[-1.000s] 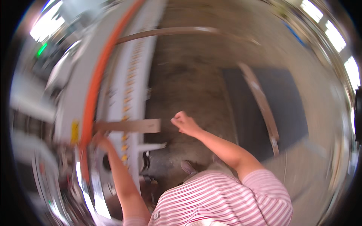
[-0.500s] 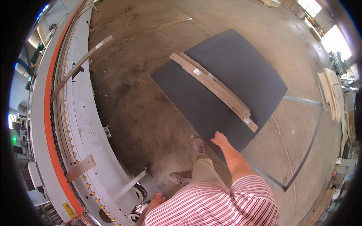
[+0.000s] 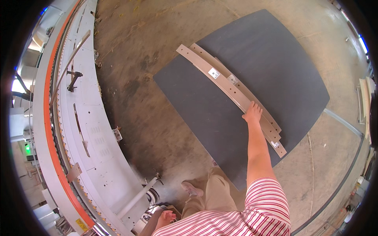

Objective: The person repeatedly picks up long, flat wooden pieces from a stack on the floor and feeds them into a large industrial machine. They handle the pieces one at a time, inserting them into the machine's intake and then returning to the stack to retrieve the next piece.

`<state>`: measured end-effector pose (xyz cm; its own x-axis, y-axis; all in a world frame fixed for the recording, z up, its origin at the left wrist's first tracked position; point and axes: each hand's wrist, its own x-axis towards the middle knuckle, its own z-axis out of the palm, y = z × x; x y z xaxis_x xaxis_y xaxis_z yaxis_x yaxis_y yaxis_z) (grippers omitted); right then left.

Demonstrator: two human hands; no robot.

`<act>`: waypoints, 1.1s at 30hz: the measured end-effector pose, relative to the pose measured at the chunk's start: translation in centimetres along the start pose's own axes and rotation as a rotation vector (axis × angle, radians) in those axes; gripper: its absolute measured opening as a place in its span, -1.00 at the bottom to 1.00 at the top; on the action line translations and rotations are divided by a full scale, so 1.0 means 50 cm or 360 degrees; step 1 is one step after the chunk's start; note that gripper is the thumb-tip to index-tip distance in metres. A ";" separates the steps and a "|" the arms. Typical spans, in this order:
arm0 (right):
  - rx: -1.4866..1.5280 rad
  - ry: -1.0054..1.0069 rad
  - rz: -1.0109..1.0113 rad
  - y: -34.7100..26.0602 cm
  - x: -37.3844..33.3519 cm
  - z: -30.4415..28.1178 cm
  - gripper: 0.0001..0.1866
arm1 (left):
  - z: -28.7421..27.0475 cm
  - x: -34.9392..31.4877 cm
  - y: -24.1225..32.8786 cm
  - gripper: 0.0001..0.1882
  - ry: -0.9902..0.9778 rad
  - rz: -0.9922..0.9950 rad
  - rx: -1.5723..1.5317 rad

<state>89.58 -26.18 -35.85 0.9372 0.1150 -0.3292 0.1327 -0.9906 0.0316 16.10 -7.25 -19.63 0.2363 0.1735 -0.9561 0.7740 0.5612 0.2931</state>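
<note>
Several long brown board strips with drilled holes and white labels lie stacked, slightly fanned, on a dark grey panel (image 3: pixel 189 98). At the near edge of the top board strip (image 3: pixel 224 83) is my right hand (image 3: pixel 253 112), its thumb on the near side and its fingers over the top face, closed on the strip past its middle. My left hand (image 3: pixel 167 217) hangs low beside my left leg, next to the machine. Its fingers are loosely bent and apart, and nothing shows in them.
Along the left runs a long pale machine (image 3: pixel 98 137) with an orange rail (image 3: pixel 50 90). Two brown pieces stick out of it, a long strip (image 3: pixel 71 63) and a short one (image 3: pixel 74 172). A white tube (image 3: pixel 138 196) juts from its base. Boards (image 3: pixel 366 102) stand at the far right.
My right hand has reached forward from above the panel's near part onto the stacked strips. My view has shifted, and my body is closer to the panel. My left hand stays low.
</note>
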 end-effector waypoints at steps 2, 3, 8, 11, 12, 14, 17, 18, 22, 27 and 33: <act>0.0010 -0.0056 -0.0004 -0.001 0.033 0.014 -0.16 | 0.041 -0.040 0.091 -0.61 0.0042 -0.0018 -0.0008; 0.0014 -0.0079 -0.0005 0.003 0.042 0.020 -0.20 | 0.052 -0.047 0.117 -0.62 0.0122 -0.0002 0.0102; 0.0323 -0.0094 -0.0278 0.017 0.007 0.004 -0.33 | 0.071 -0.061 0.171 -0.56 0.0306 0.0120 0.0383; 0.1217 -0.0903 -0.0061 -0.019 -0.086 -0.122 -0.32 | 0.080 -0.049 0.169 -0.53 0.0338 0.0161 0.0352; 0.1329 -0.0872 -0.0222 -0.008 -0.119 -0.118 -0.31 | 0.083 -0.037 0.176 -0.54 0.0317 0.0235 0.0324; 0.1683 -0.0967 -0.0385 0.004 -0.216 -0.117 -0.29 | 0.107 -0.027 0.238 -0.58 0.0307 0.0331 0.0342; 0.1938 -0.1387 -0.0476 -0.007 -0.384 -0.194 -0.24 | 0.176 -0.033 0.364 -0.56 0.0136 0.0502 0.0086; 0.1941 -0.1500 -0.0498 -0.010 -0.437 -0.219 -0.21 | 0.196 -0.032 0.415 -0.52 0.0026 0.0572 -0.0017; 0.1868 -0.1853 -0.0760 -0.067 -0.651 -0.294 -0.11 | 0.241 -0.088 0.565 -0.29 -0.0195 0.0984 -0.0750; 0.1264 -0.1585 -0.1323 -0.145 -0.838 -0.334 -0.05 | 0.132 -0.136 0.534 -0.25 -0.0385 0.1098 -0.1448; 0.1231 -0.1643 -0.1408 -0.184 -0.997 -0.339 -0.13 | -0.047 -0.314 0.386 -0.24 0.0038 0.1487 -0.2012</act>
<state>47.09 -21.57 -3.71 -0.0078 0.8822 -0.4708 0.0053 -0.4707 -0.8823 25.96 2.76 1.07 0.3131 0.8383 -0.4463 -0.6111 0.5376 0.5809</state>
